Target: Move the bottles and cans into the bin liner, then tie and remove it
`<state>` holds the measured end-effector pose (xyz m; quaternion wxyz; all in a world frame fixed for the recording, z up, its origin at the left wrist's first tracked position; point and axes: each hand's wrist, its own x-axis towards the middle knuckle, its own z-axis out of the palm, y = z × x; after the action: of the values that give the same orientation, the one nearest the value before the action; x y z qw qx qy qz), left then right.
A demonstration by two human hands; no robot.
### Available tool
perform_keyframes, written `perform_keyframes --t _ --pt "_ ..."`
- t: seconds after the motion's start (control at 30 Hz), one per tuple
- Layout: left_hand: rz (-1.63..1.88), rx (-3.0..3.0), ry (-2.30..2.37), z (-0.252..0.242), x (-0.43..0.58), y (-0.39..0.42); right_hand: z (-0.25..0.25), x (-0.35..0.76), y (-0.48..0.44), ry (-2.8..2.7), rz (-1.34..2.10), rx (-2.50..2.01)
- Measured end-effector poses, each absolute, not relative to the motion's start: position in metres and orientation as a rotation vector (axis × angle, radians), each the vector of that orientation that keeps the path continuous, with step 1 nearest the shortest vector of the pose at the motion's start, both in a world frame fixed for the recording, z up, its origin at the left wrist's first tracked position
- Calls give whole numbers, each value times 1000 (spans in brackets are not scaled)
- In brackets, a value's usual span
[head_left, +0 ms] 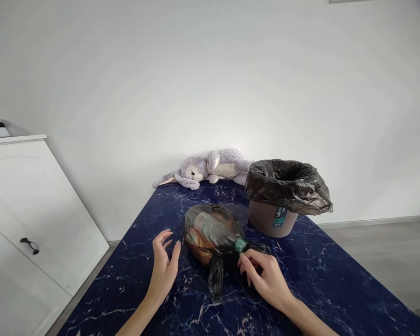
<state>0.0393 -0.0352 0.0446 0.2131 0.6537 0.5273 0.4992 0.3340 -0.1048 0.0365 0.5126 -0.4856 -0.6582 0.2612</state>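
Note:
A filled black see-through garbage bag (pixel 215 231) lies on the blue marbled table. Through its film show a clear plastic bottle with a green cap (pixel 240 245) and an orange-brown item, perhaps a wrapper. One loose end of the bag (pixel 216 276) hangs toward me. To the left of the bag, my left hand (pixel 166 261) is open, fingers curved and apart from it. My right hand (pixel 262 274) has its thumb and forefinger closed on the bag's film beside the green cap; its other fingers are curled and partly hidden.
Behind and right of the bag stands a round trash bin (pixel 266 219), lined with a black bag (pixel 287 186) folded over its rim. A plush rabbit (pixel 213 168) lies against the wall at the table's far edge. On the left is a white cabinet (pixel 35 200).

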Motion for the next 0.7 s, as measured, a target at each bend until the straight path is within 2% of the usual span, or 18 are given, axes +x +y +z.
perform_keyframes --t 0.3,0.7 --pt "1243 2215 1320 48 54 -52 31 351 -94 -1233 322 -1268" --pt "1126 2458 1144 57 55 -62 29 337 -97 -1632 668 -1094"
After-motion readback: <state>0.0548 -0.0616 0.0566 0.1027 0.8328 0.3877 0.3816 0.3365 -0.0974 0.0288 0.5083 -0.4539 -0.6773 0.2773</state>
